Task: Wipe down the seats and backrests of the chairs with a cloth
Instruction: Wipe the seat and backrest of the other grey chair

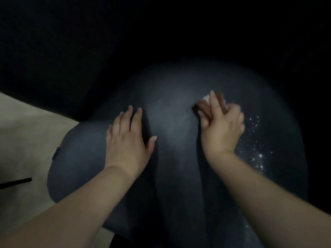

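On the chair seat (172,158), the left hand (128,140) lies left of the right hand (222,129), which holds the cloth (206,99).

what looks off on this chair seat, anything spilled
Glinting specks, droplets or crumbs, are scattered on the dark seat just right of the right hand, which grips the cloth. Nothing else stands out.

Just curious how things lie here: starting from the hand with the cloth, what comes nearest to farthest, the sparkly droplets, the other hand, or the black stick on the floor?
1. Droplets, just right of the right hand.
2. Left hand, flat on the seat.
3. Black stick, far left on the floor.
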Action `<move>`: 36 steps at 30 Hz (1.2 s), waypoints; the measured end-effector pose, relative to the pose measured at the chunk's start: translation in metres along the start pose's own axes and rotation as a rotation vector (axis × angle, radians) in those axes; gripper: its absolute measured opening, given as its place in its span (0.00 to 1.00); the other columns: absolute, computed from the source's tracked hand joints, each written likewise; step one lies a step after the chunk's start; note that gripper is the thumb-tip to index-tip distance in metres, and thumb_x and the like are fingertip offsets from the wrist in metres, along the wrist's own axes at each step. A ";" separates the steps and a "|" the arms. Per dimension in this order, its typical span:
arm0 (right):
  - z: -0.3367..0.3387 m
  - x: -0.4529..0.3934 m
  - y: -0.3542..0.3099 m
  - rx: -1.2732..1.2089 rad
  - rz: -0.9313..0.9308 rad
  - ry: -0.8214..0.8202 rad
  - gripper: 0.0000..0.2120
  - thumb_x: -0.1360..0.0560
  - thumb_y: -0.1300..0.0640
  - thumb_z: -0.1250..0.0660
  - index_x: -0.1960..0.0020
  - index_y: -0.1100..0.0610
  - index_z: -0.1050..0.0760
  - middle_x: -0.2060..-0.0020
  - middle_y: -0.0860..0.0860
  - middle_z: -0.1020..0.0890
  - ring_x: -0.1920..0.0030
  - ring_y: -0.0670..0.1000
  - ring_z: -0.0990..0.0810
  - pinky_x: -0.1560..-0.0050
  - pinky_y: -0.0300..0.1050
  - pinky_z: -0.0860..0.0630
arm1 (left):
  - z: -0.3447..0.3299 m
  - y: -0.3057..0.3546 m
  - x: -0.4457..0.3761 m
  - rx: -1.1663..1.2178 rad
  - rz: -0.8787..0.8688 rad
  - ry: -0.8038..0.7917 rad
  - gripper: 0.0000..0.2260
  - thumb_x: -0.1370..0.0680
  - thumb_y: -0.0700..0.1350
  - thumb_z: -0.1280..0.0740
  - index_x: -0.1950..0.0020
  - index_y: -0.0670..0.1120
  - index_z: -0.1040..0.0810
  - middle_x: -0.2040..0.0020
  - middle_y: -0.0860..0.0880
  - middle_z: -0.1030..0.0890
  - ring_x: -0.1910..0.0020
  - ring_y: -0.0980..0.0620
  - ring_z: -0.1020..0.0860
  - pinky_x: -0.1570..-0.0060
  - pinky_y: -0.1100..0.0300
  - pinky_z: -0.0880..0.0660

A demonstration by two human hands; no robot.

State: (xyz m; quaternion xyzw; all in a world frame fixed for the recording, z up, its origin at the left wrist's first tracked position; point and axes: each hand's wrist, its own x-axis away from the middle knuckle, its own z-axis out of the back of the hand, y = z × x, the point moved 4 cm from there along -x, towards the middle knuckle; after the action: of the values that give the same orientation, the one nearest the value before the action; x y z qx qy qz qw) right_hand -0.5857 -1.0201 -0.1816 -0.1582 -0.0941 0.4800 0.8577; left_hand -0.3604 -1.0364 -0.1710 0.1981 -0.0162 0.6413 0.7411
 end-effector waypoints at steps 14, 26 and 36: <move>-0.019 -0.022 -0.042 -0.021 0.021 -0.009 0.30 0.25 0.50 0.31 0.26 0.39 0.37 0.42 0.57 0.30 0.44 0.59 0.32 0.43 0.54 0.36 | 0.000 0.004 -0.008 -0.042 -0.041 -0.066 0.37 0.26 0.63 0.37 0.23 0.44 0.41 0.23 0.44 0.42 0.25 0.43 0.45 0.27 0.44 0.43; -0.003 -0.050 -0.004 0.019 0.039 -0.033 0.29 0.25 0.52 0.32 0.26 0.40 0.36 0.43 0.57 0.30 0.44 0.59 0.33 0.43 0.53 0.36 | -0.009 0.061 -0.026 -0.025 -0.192 -0.085 0.35 0.25 0.59 0.35 0.24 0.42 0.39 0.23 0.44 0.40 0.24 0.44 0.45 0.26 0.46 0.45; 0.003 -0.055 0.015 0.032 0.098 -0.070 0.30 0.26 0.51 0.30 0.27 0.40 0.34 0.44 0.56 0.30 0.45 0.58 0.33 0.44 0.53 0.36 | -0.013 0.093 -0.047 -0.035 -0.267 -0.086 0.35 0.25 0.59 0.36 0.24 0.43 0.40 0.22 0.46 0.43 0.23 0.46 0.48 0.25 0.50 0.50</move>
State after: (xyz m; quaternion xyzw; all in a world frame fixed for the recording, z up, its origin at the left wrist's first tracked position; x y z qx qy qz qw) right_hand -0.6269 -1.0588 -0.1848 -0.1318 -0.1084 0.5282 0.8318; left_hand -0.4605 -1.0680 -0.1706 0.2125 -0.0326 0.5277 0.8218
